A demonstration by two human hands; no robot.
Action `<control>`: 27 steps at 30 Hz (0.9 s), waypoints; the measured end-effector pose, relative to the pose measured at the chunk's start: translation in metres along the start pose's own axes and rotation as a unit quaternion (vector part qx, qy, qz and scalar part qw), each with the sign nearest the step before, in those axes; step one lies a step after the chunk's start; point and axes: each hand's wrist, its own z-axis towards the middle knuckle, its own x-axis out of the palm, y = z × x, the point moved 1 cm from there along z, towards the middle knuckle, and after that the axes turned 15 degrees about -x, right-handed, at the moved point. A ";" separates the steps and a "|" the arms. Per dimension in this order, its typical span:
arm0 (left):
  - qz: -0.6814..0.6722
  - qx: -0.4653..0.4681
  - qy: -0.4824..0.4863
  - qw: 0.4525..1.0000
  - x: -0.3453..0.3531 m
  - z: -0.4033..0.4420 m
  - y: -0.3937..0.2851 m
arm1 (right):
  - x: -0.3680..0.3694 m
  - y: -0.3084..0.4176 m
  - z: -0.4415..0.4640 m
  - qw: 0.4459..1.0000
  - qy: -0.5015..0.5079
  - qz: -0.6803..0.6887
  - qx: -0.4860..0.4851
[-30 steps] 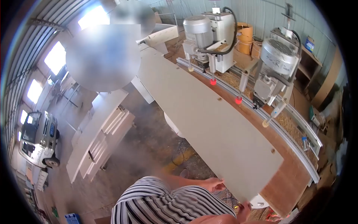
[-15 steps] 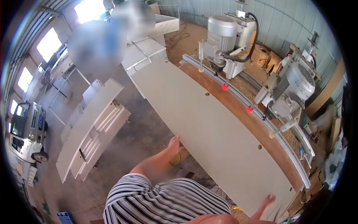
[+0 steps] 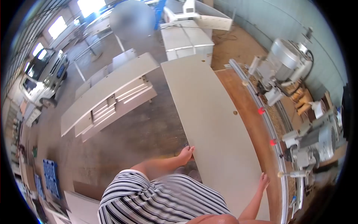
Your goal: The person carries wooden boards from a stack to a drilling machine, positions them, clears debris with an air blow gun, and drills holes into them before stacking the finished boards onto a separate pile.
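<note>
I see the bare right hand [image 3: 264,181] curled at the right edge of the long pale-grey flat panel [image 3: 212,119], grip unclear; beyond, the bare left hand [image 3: 186,154] clasps its left edge. Along the brown wooden bench [image 3: 241,102], I'd expect it stiff, heavyish, best held by both edges.

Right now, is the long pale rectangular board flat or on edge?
Flat. The long pale rectangular board shows its broad face upward; brown wooden surface runs along its right side, left hand at its left edge.
</note>
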 end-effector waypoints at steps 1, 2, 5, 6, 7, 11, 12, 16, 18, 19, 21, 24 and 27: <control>0.026 -0.006 0.006 1.000 -0.006 0.003 0.003 | -0.007 0.016 0.002 1.000 0.005 0.002 -0.018; 0.048 -0.013 0.014 0.999 -0.009 0.008 0.009 | -0.017 0.027 0.003 0.997 0.004 0.051 0.050; 0.006 -0.021 0.014 1.000 -0.006 0.031 0.027 | -0.028 0.016 0.016 0.987 0.060 0.026 0.149; -0.017 -0.033 0.014 0.999 -0.004 0.025 0.018 | -0.027 0.014 0.021 0.975 0.110 -0.047 0.190; -0.007 -0.041 0.012 0.999 -0.004 0.016 0.014 | -0.027 0.016 0.022 0.977 0.109 -0.046 0.177; -0.088 -0.048 0.046 0.994 -0.024 0.014 0.013 | -0.022 0.052 0.004 0.995 0.003 0.054 0.085; -0.074 -0.041 0.049 0.995 -0.036 0.009 0.013 | -0.018 0.056 -0.002 0.993 0.044 0.041 0.101; -0.061 -0.051 -0.013 0.997 -0.067 -0.023 -0.001 | -0.016 0.107 -0.008 0.986 0.132 -0.018 0.105; -0.085 -0.052 -0.022 0.995 -0.091 -0.029 -0.001 | -0.021 0.145 -0.001 0.985 0.142 -0.036 0.086; -0.111 -0.047 -0.024 0.992 -0.107 -0.034 -0.002 | -0.022 0.164 0.001 0.985 0.146 -0.044 0.076; -0.138 -0.041 -0.024 0.989 -0.143 -0.041 -0.004 | -0.024 0.205 0.004 0.986 0.149 -0.057 0.055; -0.183 -0.040 0.019 0.982 -0.212 -0.048 -0.010 | -0.020 0.281 0.008 0.986 0.145 -0.079 0.021; -0.114 0.002 -0.103 0.988 -0.313 -0.016 0.001 | -0.019 0.379 0.007 0.985 0.140 -0.099 -0.020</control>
